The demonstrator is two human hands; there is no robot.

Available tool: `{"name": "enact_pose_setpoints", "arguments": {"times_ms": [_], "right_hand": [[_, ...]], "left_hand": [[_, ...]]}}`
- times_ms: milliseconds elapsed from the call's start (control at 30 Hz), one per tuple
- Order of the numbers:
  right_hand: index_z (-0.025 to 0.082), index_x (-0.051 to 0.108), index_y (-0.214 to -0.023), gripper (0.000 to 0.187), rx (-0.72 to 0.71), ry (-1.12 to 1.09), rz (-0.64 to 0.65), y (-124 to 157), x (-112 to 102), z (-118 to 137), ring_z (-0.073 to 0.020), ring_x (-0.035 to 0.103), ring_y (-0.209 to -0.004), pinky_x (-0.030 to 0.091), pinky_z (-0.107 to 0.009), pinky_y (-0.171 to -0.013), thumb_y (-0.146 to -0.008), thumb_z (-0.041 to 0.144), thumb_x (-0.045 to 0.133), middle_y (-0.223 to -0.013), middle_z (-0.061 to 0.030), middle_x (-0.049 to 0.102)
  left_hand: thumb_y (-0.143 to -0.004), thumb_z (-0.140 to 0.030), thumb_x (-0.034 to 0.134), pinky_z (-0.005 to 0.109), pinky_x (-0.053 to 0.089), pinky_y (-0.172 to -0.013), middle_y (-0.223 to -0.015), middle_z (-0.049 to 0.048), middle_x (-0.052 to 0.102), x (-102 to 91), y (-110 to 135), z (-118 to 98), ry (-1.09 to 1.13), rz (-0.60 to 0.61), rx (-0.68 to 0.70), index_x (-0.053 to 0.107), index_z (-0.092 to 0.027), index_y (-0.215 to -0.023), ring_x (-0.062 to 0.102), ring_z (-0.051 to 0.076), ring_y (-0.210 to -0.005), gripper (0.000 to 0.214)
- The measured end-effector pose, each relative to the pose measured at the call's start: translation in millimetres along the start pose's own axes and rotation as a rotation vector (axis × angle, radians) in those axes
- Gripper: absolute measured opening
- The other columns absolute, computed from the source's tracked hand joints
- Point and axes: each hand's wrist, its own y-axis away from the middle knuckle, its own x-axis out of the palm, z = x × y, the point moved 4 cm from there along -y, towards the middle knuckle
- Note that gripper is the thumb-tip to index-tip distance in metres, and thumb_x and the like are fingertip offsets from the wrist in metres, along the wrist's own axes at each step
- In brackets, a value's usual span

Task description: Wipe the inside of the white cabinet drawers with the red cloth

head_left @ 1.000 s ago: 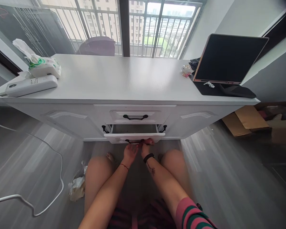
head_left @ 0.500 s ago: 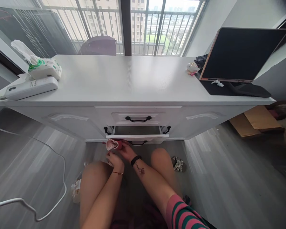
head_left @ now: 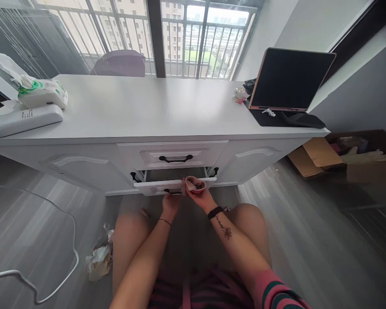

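A small pink pouch (head_left: 191,189) is in my right hand (head_left: 203,200), its mouth open upward. Dark thin items show inside it, too small to name. The pouch is just over the front edge of a pulled-out white drawer (head_left: 151,187). My left hand (head_left: 171,203) is at that drawer's black handle (head_left: 169,191), its fingers curled up against it and partly hidden. Inside, the visible bottom of the drawer is grey.
Above is a shut drawer with a black handle (head_left: 175,159). On the white top (head_left: 141,107) stand a tissue pack (head_left: 43,94), a power strip (head_left: 25,120) and a laptop (head_left: 289,81). A cardboard box (head_left: 366,171) sits right; a plastic bag (head_left: 99,262) and white cable (head_left: 73,240) lie left.
My right hand has carried the pink pouch to the right, and its mouth now faces up. My left hand has left the pouch and moved to the drawer handle. The view has shifted right.
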Motion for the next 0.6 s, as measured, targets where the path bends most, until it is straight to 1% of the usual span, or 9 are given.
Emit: {"name": "enact_pose_setpoints", "arguments": {"times_ms": [67, 133, 233, 300, 367, 433, 533, 600], "right_hand": [[0.020, 0.062, -0.081, 0.016, -0.089, 0.078, -0.039, 5.8, -18.4, 22.7, -0.0229, 0.065, -0.097, 0.055, -0.044, -0.083, -0.080, 0.024, 0.046, -0.091, -0.0072, 0.068], [0.020, 0.061, -0.077, 0.012, -0.171, 0.105, -0.082, 11.3, -35.1, 42.1, -0.0238, 0.066, -0.092, 0.056, -0.045, -0.080, -0.075, 0.022, 0.049, -0.085, -0.0067, 0.068], [0.022, 0.058, -0.067, 0.008, -0.271, 0.039, -0.171, 20.4, -57.5, 64.9, -0.0221, 0.066, -0.084, 0.057, -0.042, -0.076, -0.070, 0.018, 0.052, -0.074, -0.0036, 0.066], [0.023, 0.051, -0.060, 0.011, -0.326, -0.040, -0.245, 29.0, -70.0, 77.3, -0.0190, 0.066, -0.077, 0.057, -0.037, -0.073, -0.067, 0.015, 0.052, -0.065, 0.0005, 0.062], [0.023, 0.048, -0.057, 0.014, -0.350, -0.096, -0.281, 40.5, -77.7, 88.3, -0.0162, 0.065, -0.073, 0.057, -0.034, -0.072, -0.065, 0.012, 0.052, -0.061, 0.0034, 0.059], [0.023, 0.050, -0.059, 0.014, -0.346, -0.111, -0.262, 54.6, -80.5, 98.4, -0.0147, 0.065, -0.073, 0.057, -0.033, -0.075, -0.064, 0.010, 0.054, -0.063, 0.0043, 0.061], [0.023, 0.055, -0.065, 0.010, -0.334, -0.098, -0.209, 78.7, -82.4, 112.0, -0.0148, 0.065, -0.077, 0.057, -0.034, -0.079, -0.067, 0.013, 0.056, -0.071, 0.0025, 0.064], [0.023, 0.058, -0.069, 0.006, -0.315, -0.074, -0.208, 92.4, -86.2, 118.3, -0.0164, 0.066, -0.079, 0.057, -0.035, -0.080, -0.069, 0.018, 0.056, -0.077, 0.0001, 0.066]], "left_hand": [[-0.082, -0.008, 0.044, 0.033, 0.052, -0.084, -0.073, 0.0062, 0.065, -2.2, -0.6, -0.4, -0.056, -0.038, 0.015, 0.058, -0.017, -0.074, 0.066, 0.019, -0.084, 0.019], [-0.080, -0.004, 0.050, 0.031, 0.052, -0.084, -0.071, 0.0031, 0.064, -5.2, -1.9, 0.6, -0.105, -0.074, 0.041, 0.057, -0.018, -0.074, 0.066, 0.016, -0.078, 0.017], [-0.080, -0.001, 0.054, 0.029, 0.051, -0.087, -0.072, -0.0004, 0.064, -7.8, -3.9, 4.3, -0.121, -0.094, 0.093, 0.054, -0.020, -0.074, 0.066, 0.012, -0.076, 0.020], [-0.083, -0.001, 0.053, 0.028, 0.051, -0.088, -0.072, -0.0022, 0.062, -7.6, -5.4, 6.7, -0.127, -0.105, 0.132, 0.051, -0.021, -0.072, 0.065, 0.010, -0.076, 0.022], [-0.085, -0.002, 0.052, 0.026, 0.051, -0.089, -0.072, -0.0038, 0.061, -5.0, -7.9, 7.7, -0.131, -0.110, 0.166, 0.050, -0.021, -0.072, 0.065, 0.008, -0.074, 0.023], [-0.086, -0.002, 0.051, 0.025, 0.051, -0.088, -0.073, -0.0047, 0.061, 0.0, -12.2, 6.5, -0.139, -0.111, 0.189, 0.049, -0.020, -0.072, 0.064, 0.006, -0.073, 0.023], [-0.087, -0.003, 0.051, 0.024, 0.052, -0.087, -0.074, -0.0039, 0.061, 11.0, -22.5, 1.6, -0.162, -0.113, 0.195, 0.048, -0.020, -0.071, 0.065, 0.006, -0.075, 0.023], [-0.087, -0.004, 0.051, 0.024, 0.052, -0.087, -0.072, -0.0038, 0.060, 19.0, -30.8, -2.8, -0.175, -0.122, 0.194, 0.046, -0.020, -0.070, 0.065, 0.007, -0.079, 0.025]]}}
